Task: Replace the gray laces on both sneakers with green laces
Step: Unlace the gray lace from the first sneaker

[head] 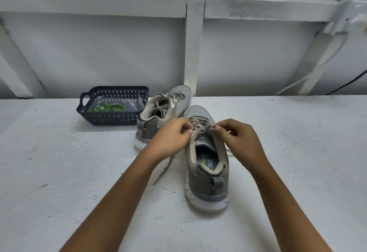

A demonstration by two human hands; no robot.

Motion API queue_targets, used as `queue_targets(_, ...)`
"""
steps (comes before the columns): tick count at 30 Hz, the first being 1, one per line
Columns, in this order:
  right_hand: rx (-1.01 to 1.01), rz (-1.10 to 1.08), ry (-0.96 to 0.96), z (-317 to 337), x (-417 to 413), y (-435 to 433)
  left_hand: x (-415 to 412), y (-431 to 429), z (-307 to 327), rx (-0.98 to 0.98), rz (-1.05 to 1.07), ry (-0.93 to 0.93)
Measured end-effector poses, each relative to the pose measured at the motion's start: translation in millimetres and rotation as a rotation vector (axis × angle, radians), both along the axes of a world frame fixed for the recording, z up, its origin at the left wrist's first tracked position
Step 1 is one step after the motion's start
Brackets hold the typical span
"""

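Observation:
Two gray sneakers stand on a white table. The near sneaker (207,174) points away from me, heel toward me. My left hand (170,138) and my right hand (236,138) both pinch its gray lace (204,127) at the top eyelets, one on each side. One loose lace end (164,169) trails down onto the table under my left wrist. The far sneaker (164,112) stands behind and to the left, still laced in gray. The green laces (108,107) lie in a clear bag inside a dark basket.
The dark blue perforated basket (111,117) sits left of the far sneaker. A white wall with wooden framing (194,43) rises right behind the table. A white cable (301,81) and a black one hang at the back right.

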State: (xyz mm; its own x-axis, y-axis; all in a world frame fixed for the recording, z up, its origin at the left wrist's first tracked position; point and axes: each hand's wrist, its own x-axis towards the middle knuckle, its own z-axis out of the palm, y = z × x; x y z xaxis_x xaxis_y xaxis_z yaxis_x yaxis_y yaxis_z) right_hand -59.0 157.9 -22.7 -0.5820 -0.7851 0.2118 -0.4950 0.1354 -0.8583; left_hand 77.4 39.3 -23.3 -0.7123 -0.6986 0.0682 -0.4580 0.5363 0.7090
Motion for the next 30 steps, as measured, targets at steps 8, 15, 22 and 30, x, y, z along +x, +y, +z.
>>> queue_targets(8,0.157,0.083,0.320,-0.9,9.7,17.1,-3.0,2.5,3.2,-0.028,-0.085,-0.030)
queue_targets(15,0.178,0.083,0.400,4.1,4.9,18.7,4.9,8.3,13.2,-0.097,0.041,0.017)
queue_targets(22,0.179,-0.025,0.243,0.6,-9.8,-2.6,16.5,37.1,10.6,-0.234,-0.046,0.006)
queue_targets(30,0.285,0.175,-0.007,11.1,-22.5,-15.8,15.5,43.1,-4.7,0.092,0.022,0.062)
